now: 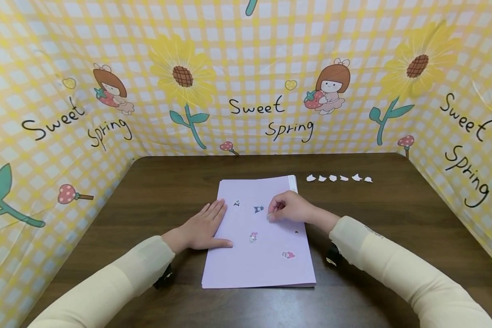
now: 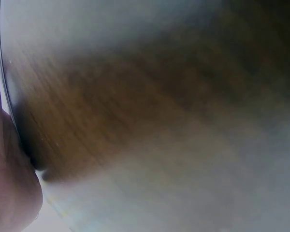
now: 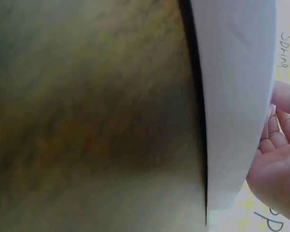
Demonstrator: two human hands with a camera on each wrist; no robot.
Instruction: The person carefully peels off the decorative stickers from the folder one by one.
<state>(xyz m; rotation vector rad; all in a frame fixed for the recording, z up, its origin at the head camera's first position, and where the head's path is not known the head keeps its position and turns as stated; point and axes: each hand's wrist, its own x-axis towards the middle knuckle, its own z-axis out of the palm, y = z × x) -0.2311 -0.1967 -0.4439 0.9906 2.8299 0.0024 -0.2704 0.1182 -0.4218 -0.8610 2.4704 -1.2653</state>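
A lilac folder (image 1: 266, 269) lies flat on the table in the head view, with several small cartoon stickers (image 1: 253, 237) spread over its face. My left hand (image 1: 205, 225) rests on the folder's left edge, fingers straight and thumb spread out over the surface. Over the upper right part, my right hand (image 1: 289, 207) pinches a small pale sticker (image 1: 269, 217) between thumb and fingertips, close to a dark blue sticker (image 1: 258, 209). A pink and red sticker (image 1: 289, 255) sits at the lower right. The right wrist view shows the hand's curled fingers past the folder's edge; the sticker is hidden there.
Several white paper scraps (image 1: 333, 178) form a row at the back right of the dark wooden table (image 1: 172, 182). A small dark dot (image 1: 296, 232) shows near the folder's right edge. A yellow checked cloth (image 1: 246, 54) hangs around the table's back and sides.
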